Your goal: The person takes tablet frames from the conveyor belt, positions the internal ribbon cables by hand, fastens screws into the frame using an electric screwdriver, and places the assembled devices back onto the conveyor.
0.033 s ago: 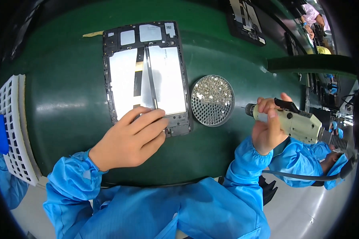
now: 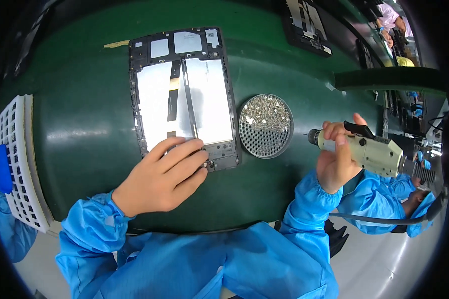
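Here the left fingers (image 2: 184,149), bent and slightly parted, rest on the tablet (image 2: 212,99)'s lower end, any grip hidden underneath; the right fingers (image 2: 336,130) wrap a power screwdriver (image 2: 376,155). In between, a round dish (image 2: 292,132) of metal bits sits on the green counter (image 2: 85,169).

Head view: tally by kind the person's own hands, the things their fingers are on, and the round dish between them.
Left hand and right hand: 2 hands
Tablet: 1
Screwdriver: 1
Dish: 1
Total: 5
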`<state>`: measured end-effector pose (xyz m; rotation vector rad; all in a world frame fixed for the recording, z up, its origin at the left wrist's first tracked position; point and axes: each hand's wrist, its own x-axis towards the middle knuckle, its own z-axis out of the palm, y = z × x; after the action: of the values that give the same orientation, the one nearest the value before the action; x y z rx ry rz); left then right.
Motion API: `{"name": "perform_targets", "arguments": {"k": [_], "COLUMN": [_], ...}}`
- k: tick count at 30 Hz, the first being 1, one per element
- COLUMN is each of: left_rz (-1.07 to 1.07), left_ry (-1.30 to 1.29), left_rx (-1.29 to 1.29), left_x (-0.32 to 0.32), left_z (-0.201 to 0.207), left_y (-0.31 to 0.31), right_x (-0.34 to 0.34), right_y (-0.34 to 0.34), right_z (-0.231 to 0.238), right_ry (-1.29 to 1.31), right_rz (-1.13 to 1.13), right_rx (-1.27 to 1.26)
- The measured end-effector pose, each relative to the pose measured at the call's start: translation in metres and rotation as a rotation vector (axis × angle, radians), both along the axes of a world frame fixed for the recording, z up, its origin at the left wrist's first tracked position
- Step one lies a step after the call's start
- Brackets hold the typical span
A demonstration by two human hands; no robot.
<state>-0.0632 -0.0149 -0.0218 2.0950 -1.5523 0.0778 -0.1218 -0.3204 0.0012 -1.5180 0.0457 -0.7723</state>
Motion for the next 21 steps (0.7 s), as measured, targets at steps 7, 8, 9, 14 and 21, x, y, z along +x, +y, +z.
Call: {"name": "perform_targets", "arguments": {"k": [7,8,9,14,21], "left_rz": [0.313,0.386,0.451,0.662,0.386], "left_ry": [-0.129,-0.178,-0.196,-0.376,-0.230], "left_rx": [0.075,0.122,0.117,0.145,0.006], "left_x": [0.009,0.023,0.041,0.155,0.173], "left_z": [-0.001,-0.002,-0.006,-0.016,-0.017], "left_y": [0.003,0.002,-0.001,-0.014,-0.139], "right_x": [-0.005,-0.004,-0.005,-0.004,-0.012], "right_y": [-0.012,-0.012,-0.013,-0.017,-0.033], "right_z": [0.004,0.003,0.002,0.005,-0.003], "right_ry": [0.286,0.257,0.310,0.338,0.278], "right_rz": [-0.007,-0.014,-0.057,-0.121,-0.114], "right_rx": [-0.022,-0.024,-0.035,-0.020,0.080]}}
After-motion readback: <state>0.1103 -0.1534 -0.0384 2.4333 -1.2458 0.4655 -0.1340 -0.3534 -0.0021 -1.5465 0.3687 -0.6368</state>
